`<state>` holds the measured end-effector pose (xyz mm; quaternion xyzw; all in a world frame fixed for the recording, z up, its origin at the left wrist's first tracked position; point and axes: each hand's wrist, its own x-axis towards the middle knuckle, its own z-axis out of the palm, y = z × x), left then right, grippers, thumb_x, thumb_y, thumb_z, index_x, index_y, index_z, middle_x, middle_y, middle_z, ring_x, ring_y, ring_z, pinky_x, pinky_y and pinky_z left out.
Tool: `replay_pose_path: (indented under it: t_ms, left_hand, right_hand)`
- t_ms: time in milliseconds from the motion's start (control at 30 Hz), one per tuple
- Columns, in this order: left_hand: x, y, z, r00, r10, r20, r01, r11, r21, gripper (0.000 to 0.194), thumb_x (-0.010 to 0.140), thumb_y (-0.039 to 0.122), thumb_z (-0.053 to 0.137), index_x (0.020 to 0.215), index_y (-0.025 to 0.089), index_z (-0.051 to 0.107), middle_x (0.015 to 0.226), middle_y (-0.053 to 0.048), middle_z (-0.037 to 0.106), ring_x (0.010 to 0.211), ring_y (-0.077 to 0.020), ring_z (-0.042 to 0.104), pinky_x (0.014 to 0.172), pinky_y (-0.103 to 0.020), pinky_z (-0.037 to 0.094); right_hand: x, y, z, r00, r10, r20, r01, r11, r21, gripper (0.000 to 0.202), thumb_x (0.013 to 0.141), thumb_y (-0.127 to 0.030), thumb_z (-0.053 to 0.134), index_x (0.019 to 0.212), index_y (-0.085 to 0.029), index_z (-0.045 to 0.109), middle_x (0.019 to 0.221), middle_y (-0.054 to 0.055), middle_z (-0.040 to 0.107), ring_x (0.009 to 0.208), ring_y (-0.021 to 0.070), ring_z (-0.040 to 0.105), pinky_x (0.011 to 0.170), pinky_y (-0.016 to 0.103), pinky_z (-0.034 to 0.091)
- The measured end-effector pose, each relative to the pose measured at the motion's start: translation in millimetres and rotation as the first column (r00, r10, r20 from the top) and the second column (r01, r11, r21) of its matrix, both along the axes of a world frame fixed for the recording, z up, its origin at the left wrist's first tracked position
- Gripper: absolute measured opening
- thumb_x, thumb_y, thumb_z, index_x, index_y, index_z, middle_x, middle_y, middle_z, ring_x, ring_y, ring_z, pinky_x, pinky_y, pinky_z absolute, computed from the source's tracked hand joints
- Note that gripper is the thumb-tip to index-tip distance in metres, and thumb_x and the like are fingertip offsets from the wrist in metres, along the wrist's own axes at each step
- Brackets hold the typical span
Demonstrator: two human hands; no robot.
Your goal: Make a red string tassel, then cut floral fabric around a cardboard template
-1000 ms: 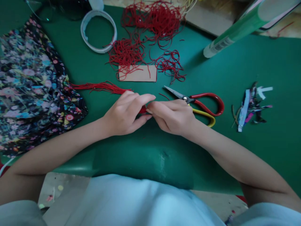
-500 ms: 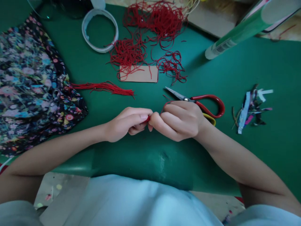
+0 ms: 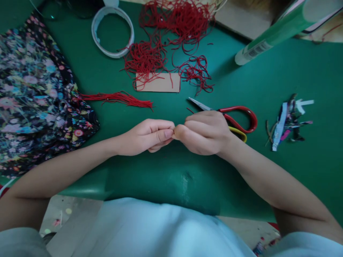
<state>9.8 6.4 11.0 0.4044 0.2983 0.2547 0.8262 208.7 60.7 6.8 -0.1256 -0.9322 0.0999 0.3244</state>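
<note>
Evidently, close fingertip work is in hand, and the next move seems to call for a steady pinch from both sides. From the left, floral cloth (image 3: 40, 92) lies on the worktop (image 3: 150, 175), a bundle of red strands (image 3: 125, 99) running from its edge, beyond the left hand (image 3: 144, 137) and apart from it. That hand, closed, meets the curled right hand (image 3: 203, 132); whether either grasps anything is hidden. Scissors (image 3: 237, 108) lie partly behind the latter
</note>
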Motion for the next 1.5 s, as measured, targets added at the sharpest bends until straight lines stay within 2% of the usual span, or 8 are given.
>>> replay_pose_path:
  t_ms: [100, 233, 400, 733, 967, 1133, 1267, 1500]
  left_hand:
    - [-2, 0, 0.9, 0.985, 0.059, -0.160, -0.018, 0.969, 0.245, 0.033, 0.098, 0.042, 0.050, 0.077, 0.017, 0.048, 0.057, 0.007, 0.037, 0.047, -0.0050, 0.034, 0.045, -0.019, 0.029]
    - [-1, 4, 2.8, 0.937, 0.178, -0.301, 0.038, 0.804, 0.594, 0.030, 0.097, 0.032, 0.050, 0.072, 0.017, 0.048, 0.054, 0.007, 0.040, 0.047, -0.0050, 0.036, 0.047, -0.019, 0.030]
    - [0, 4, 4.7, 0.905, 0.281, -0.319, 0.056, 0.666, 0.744, 0.027, 0.093, 0.018, 0.050, 0.067, 0.017, 0.046, 0.052, 0.009, 0.033, 0.043, -0.0035, 0.030, 0.045, -0.019, 0.025]
    - [-3, -1, 7.7, 0.990, -0.090, -0.108, 0.118, 0.946, 0.302, 0.036, 0.096, 0.028, 0.048, 0.062, 0.018, 0.043, 0.051, 0.006, 0.033, 0.045, -0.0053, 0.027, 0.044, -0.022, 0.023]
    - [6, -10, -0.6, 0.987, 0.102, 0.120, -0.085, 0.987, -0.135, 0.038, 0.092, 0.041, 0.060, 0.065, 0.017, 0.046, 0.055, 0.008, 0.034, 0.042, -0.0026, 0.025, 0.040, -0.019, 0.022]
    - [8, -8, -0.5, 0.976, 0.213, 0.044, -0.206, 0.971, -0.117, 0.042, 0.088, 0.047, 0.064, 0.065, 0.017, 0.047, 0.055, 0.007, 0.035, 0.043, -0.0024, 0.024, 0.040, -0.018, 0.024]
    - [6, -8, -0.8, 0.969, 0.247, 0.018, -0.245, 0.968, -0.060, 0.040, 0.089, 0.046, 0.063, 0.066, 0.017, 0.047, 0.057, 0.007, 0.035, 0.043, -0.0030, 0.025, 0.039, -0.018, 0.025]
    - [2, -8, -2.5, 0.983, 0.182, -0.020, -0.180, 0.982, 0.061, 0.040, 0.093, 0.043, 0.057, 0.066, 0.017, 0.047, 0.056, 0.005, 0.038, 0.047, -0.0047, 0.032, 0.042, -0.019, 0.025]
  right_hand:
    - [1, -2, 0.8, 0.999, -0.005, 0.049, 0.015, 0.981, -0.192, 0.029, 0.101, -0.021, 0.034, 0.079, -0.023, 0.053, 0.059, -0.003, 0.052, 0.048, 0.0081, 0.044, 0.048, 0.025, 0.035]
    - [2, -1, 8.2, 0.997, 0.046, 0.065, -0.013, 0.902, -0.432, 0.025, 0.102, -0.025, 0.038, 0.083, -0.022, 0.053, 0.067, -0.003, 0.059, 0.053, 0.0076, 0.050, 0.053, 0.022, 0.039]
    - [0, 4, 19.5, 0.985, 0.132, 0.115, -0.040, 0.808, -0.588, 0.027, 0.103, -0.026, 0.041, 0.079, -0.021, 0.052, 0.063, -0.003, 0.052, 0.053, 0.0082, 0.046, 0.054, 0.023, 0.035]
    - [4, 17, 25.4, 0.991, 0.080, 0.110, 0.028, 0.671, -0.741, 0.040, 0.102, -0.038, 0.046, 0.068, -0.018, 0.051, 0.055, -0.006, 0.039, 0.051, 0.0063, 0.036, 0.052, 0.023, 0.031]
    - [3, 15, 22.9, 0.935, -0.332, 0.122, 0.353, 0.849, -0.394, 0.021, 0.098, -0.036, 0.052, 0.094, -0.017, 0.059, 0.095, 0.009, 0.062, 0.094, 0.0209, 0.059, 0.086, 0.038, 0.048]
    - [4, 9, 33.3, 0.968, -0.125, 0.217, 0.202, 0.901, -0.385, 0.025, 0.100, -0.037, 0.046, 0.085, -0.021, 0.059, 0.088, 0.005, 0.063, 0.085, 0.0192, 0.062, 0.082, 0.038, 0.048]
    - [0, 3, 35.9, 0.974, 0.055, 0.218, 0.079, 0.825, -0.559, 0.024, 0.102, -0.031, 0.043, 0.087, -0.020, 0.059, 0.083, 0.004, 0.064, 0.079, 0.0162, 0.062, 0.074, 0.033, 0.047]
    - [-1, 3, 32.7, 0.990, 0.072, 0.125, 0.030, 0.747, -0.664, 0.016, 0.100, -0.026, 0.047, 0.089, -0.020, 0.057, 0.083, 0.002, 0.065, 0.075, 0.0131, 0.062, 0.069, 0.026, 0.048]
